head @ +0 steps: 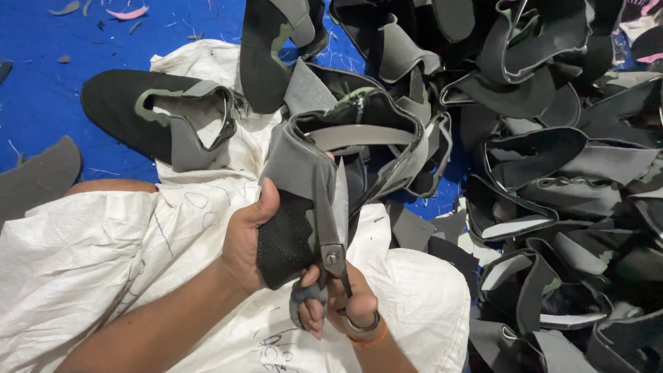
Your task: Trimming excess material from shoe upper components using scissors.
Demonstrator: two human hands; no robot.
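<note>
Shoe workshop, floor-level setup by look of it. Big heap of unfinished shoe uppers [552,159] piled at right, all black and grey. Blue floor [41,90] littered with offcuts [128,12] and thread bits. White woven sack [90,242] spread out as work surface. Scissors [331,228] in use on one upper.

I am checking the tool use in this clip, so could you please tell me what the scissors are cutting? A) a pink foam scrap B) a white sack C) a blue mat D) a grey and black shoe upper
D: the right hand works the scissors, whose blades lie along the edge of the grey and black shoe upper that the left hand grips.
</note>
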